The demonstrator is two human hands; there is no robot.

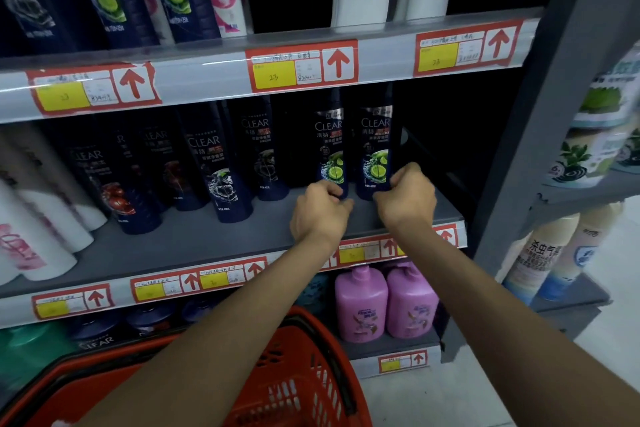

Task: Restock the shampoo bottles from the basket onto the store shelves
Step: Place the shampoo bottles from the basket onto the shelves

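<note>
Two dark blue CLEAR shampoo bottles with lime pictures stand upright side by side on the middle shelf [194, 246]. My left hand [320, 210] grips the base of the left lime bottle [330, 146]. My right hand [407, 199] grips the base of the right lime bottle [375, 146]. Both bottles rest on the shelf board. The red basket [294, 374] sits low in front of me, under my forearms; its contents are hidden.
More dark CLEAR bottles [214, 163] fill the middle shelf to the left, with white bottles [38, 225] at the far left. Pink bottles [384, 302] stand on the shelf below. A grey upright post [526, 135] bounds the shelf on the right.
</note>
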